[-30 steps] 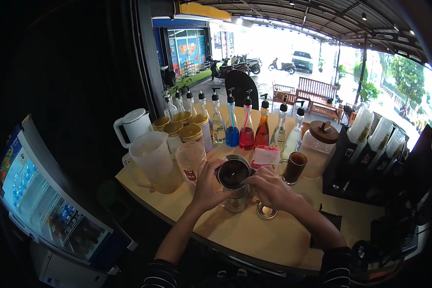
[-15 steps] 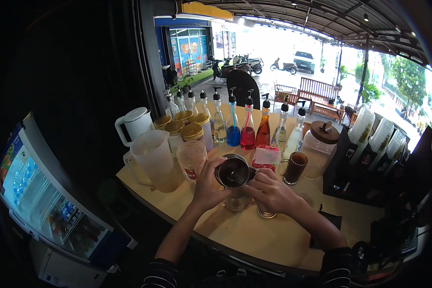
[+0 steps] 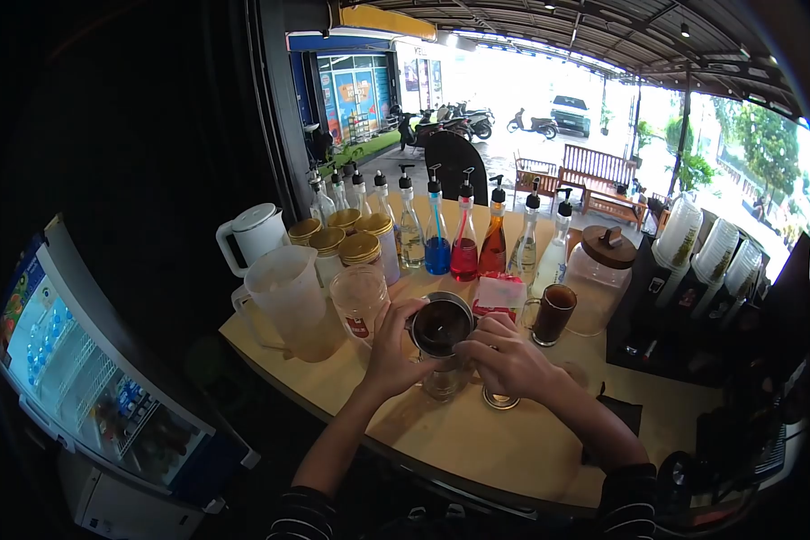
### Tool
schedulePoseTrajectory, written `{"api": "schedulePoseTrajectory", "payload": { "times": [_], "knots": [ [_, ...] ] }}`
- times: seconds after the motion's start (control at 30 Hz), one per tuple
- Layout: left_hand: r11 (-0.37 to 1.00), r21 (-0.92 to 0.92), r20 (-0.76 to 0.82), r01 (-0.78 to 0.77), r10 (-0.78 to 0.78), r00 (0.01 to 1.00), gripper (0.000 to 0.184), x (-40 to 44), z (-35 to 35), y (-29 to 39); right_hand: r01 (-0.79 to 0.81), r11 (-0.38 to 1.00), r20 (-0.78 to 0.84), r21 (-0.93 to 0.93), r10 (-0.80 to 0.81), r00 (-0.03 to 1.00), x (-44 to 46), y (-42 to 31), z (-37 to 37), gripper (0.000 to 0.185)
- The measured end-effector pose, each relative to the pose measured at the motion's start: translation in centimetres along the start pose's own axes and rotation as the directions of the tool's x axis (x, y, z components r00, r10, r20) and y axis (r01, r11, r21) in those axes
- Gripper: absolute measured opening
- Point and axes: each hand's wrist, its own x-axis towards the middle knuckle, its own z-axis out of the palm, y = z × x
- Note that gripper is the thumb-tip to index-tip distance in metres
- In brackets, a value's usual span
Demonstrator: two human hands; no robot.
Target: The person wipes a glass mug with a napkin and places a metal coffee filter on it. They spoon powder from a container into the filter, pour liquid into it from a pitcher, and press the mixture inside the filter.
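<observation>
My left hand (image 3: 394, 351) is wrapped round the left side of a round metal cup (image 3: 442, 322) with dark contents. Pinched against its right rim are the fingers of my right hand (image 3: 504, 357); whether they grip a handle there is hidden. Directly under the cup stands a clear glass (image 3: 440, 385), its upper part covered. A small round metal-rimmed piece (image 3: 500, 401) lies below my right hand, partly hidden by it. Right of the hands is a glass mug (image 3: 554, 315) of dark brown drink. Just behind them lies a red and white packet (image 3: 500, 295).
On the left of the wooden counter (image 3: 450, 450) stand a frosted plastic pitcher (image 3: 283, 301), a white kettle (image 3: 255, 236) and several gold-lidded jars (image 3: 360, 248). Pump bottles (image 3: 464, 243) line the back. A lidded jar (image 3: 601, 288) and cup dispenser (image 3: 706, 247) are at right.
The metal cup has shifted slightly right and down in the view. My right fingers have moved a little across its right rim. My left hand keeps its hold.
</observation>
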Motion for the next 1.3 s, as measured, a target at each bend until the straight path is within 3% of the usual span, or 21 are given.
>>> {"api": "schedulePoseTrajectory", "payload": {
  "times": [0.17, 0.27, 0.37, 0.47, 1.0, 1.07, 1.2, 1.27, 1.3],
  "knots": [
    [1.000, -0.006, 0.014, -0.005, 0.005, 1.000, 0.075, 0.0, 0.0, 0.0, -0.076, 0.996, -0.021, 0.039, 0.077, 0.997, 0.1, 0.6, -0.3, 0.033],
    [0.999, 0.029, -0.001, -0.037, 0.037, 0.999, 0.075, 0.1, -0.2, 0.1, -0.005, 0.997, -0.001, 0.078, 0.005, 1.000, 0.2, 0.3, -0.3, 0.035],
    [0.999, 0.016, 0.002, -0.029, 0.029, 1.000, 0.075, 0.0, -0.3, -0.1, -0.076, 0.996, -0.054, 0.036, 0.078, 0.995, 0.4, 0.4, -1.0, 0.027],
    [0.999, 0.030, 0.006, -0.019, 0.019, 1.000, 0.075, 0.1, -0.5, 0.0, -0.002, 0.995, 0.023, 0.097, 0.000, 1.000, 0.3, 0.2, -1.0, 0.028],
    [0.999, 0.022, 0.007, -0.045, 0.045, 0.999, 0.076, 0.2, -0.3, 0.2, -0.048, 0.992, -0.040, 0.116, 0.053, 0.998, 0.4, 0.7, -0.4, 0.027],
    [1.000, 0.021, 0.025, -0.002, 0.001, 1.000, 0.076, 0.1, -0.4, 0.0, -0.154, 0.978, -0.041, 0.138, 0.161, 0.986, 0.5, 0.9, -1.1, 0.022],
    [0.994, 0.093, 0.022, -0.065, 0.063, 0.998, 0.078, 0.1, -0.4, -0.2, -0.183, 0.961, -0.036, 0.206, 0.195, 0.980, 0.6, 0.6, -0.7, 0.016],
    [0.994, 0.105, 0.038, -0.005, 0.001, 0.999, 0.079, -0.1, -0.2, -0.3, -0.451, 0.824, 0.022, 0.344, 0.473, 0.881, 0.8, 0.4, -0.6, 0.009],
    [0.995, 0.104, 0.037, -0.003, -0.001, 0.999, 0.079, -0.1, -0.2, -0.4, -0.451, 0.823, 0.024, 0.344, 0.473, 0.881, 1.0, 0.3, -0.6, 0.009]
  ]
}}
